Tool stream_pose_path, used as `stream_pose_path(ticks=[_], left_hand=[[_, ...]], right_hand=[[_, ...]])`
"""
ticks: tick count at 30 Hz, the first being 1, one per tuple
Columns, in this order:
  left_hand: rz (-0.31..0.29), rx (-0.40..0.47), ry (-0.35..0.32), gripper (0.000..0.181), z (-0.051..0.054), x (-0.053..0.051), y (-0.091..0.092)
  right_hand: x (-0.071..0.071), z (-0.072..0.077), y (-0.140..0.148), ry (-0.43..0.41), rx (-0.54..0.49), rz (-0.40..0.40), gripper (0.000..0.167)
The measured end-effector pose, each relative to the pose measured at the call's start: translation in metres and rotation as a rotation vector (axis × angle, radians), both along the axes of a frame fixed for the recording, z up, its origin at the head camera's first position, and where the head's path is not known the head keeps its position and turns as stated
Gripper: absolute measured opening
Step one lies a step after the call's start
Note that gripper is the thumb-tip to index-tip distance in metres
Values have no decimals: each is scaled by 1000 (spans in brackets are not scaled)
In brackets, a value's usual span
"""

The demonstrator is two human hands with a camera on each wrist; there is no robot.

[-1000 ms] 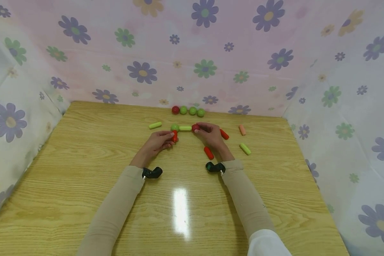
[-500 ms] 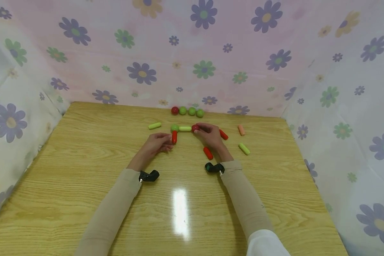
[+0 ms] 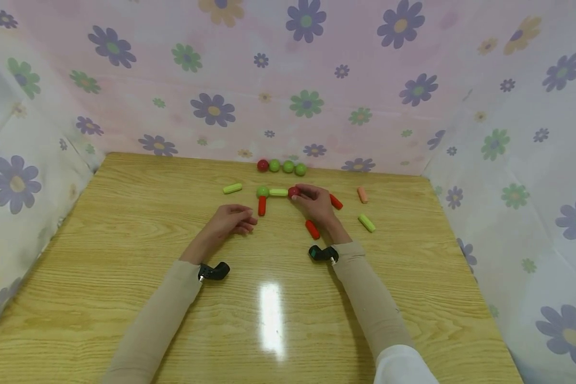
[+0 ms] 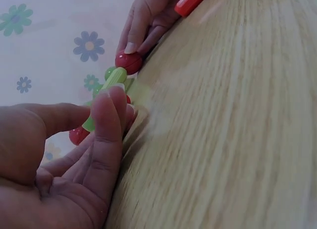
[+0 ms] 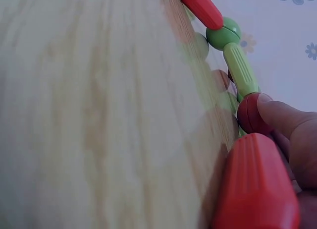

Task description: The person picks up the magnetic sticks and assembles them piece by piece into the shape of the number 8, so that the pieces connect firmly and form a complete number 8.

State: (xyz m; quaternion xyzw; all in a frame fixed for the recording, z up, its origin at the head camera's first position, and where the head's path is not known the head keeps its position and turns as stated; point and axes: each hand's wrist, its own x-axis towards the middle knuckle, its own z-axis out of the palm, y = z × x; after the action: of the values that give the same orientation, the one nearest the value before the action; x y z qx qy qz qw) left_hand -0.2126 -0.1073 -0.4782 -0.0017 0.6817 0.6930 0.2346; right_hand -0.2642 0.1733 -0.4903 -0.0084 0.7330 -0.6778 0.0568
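Wood-grain table [image 3: 101, 240], floral backdrop [image 3: 249, 80], 1 far red ball [image 3: 262, 166] and 3 far green balls [image 3: 288, 167] lined up at the back edge. Right hand [image 3: 317, 204] pinches the near red ball [image 3: 293, 192] on 1 end of a light-green rod [image 3: 278, 192], other end on the near green ball [image 3: 263, 191], which has an upright-pointing-at-person red rod [image 3: 262, 206] on it. Left hand [image 3: 231, 219] just beside that rod, fingers loosely bent, holding nothing; 2 loose red rods [image 3: 312, 229] by the right hand, 1 orange rod [image 3: 362, 195] farther right.
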Motion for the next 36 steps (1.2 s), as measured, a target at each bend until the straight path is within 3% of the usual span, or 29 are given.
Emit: stream_pose_path(ticks=[7,10,16,21,27,33,36], left_hand=[[-119,-59,133,38,1,9,-11],[-140,-77,189,37,1,11,-17],[-107,-84,271,34,-1,9,-23],[-23,-109,325,34,-3,1,-18],[87,-59,366,35,-7,-11,-8],[106,-34,449,39,-13,-24,-2],[114,-52,484,40,-14,-32,2]], right_hand=[[2,3,6,57,80,-24,41],[3,6,8,100,93,-33,37],[6,15,3,195,34,-74,30],[12,24,-11,227,-22,-81,25],[24,26,-26,144,-95,43,27],[32,22,-39,91,-6,264,32],[32,19,-44,77,47,321,32]])
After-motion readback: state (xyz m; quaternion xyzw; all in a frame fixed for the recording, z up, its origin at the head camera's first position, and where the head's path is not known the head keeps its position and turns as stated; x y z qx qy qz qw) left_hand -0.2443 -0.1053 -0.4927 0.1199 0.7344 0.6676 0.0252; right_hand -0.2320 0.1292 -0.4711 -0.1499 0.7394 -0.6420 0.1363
